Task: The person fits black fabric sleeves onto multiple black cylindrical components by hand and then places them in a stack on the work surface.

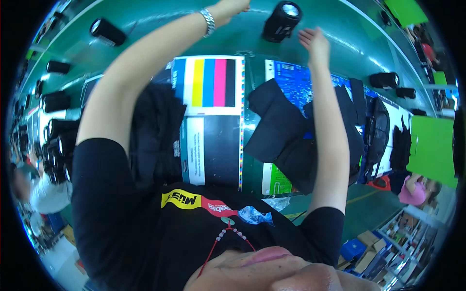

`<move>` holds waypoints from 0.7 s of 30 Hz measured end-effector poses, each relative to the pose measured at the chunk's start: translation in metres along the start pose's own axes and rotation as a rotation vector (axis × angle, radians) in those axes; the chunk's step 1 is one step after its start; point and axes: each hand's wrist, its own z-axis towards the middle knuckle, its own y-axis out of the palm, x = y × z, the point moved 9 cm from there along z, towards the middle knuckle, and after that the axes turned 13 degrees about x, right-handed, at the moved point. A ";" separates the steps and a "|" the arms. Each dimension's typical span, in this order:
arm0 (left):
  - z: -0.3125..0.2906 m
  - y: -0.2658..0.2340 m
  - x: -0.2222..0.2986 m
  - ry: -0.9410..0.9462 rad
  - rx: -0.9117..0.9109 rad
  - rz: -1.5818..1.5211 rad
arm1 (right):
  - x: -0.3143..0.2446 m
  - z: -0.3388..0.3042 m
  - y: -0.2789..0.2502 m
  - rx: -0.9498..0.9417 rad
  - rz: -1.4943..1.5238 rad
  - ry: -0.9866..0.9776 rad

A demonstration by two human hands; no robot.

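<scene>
A black cylindrical portable speaker (pixel 280 24) with a shiny round end stands on the green bench between my two hands. My right hand (pixel 316 44) is just to the right of it, apart from it, with its fingers stretched out and nothing in them. To the left of the speaker, my left hand (pixel 228 9) reaches to the picture's upper edge, which cuts part of it off; whether its fingers are closed cannot be made out. A metal bracelet (pixel 208 22) circles my left wrist. Nearer to me lie black cloth pieces (pixel 276 116) under my right forearm.
A colour-striped printed sheet (pixel 208 82) lies in the middle, with dark cloth (pixel 158 131) left of it. Another black cylinder (pixel 108 32) lies at far left; several more line the left side. More black cylinders (pixel 384 80) and a green panel (pixel 433 150) are at right. Other people work nearby.
</scene>
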 end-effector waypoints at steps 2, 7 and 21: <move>-0.040 0.002 0.051 0.081 -0.151 0.072 | -0.037 -0.029 -0.061 0.052 -0.377 -0.346; -0.164 -0.082 0.145 0.545 -0.259 0.450 | -0.088 -0.236 -0.038 -0.519 -0.884 -0.919; -0.316 -0.059 0.041 0.372 -0.575 0.364 | -0.098 -0.271 -0.124 -0.043 -0.750 -1.061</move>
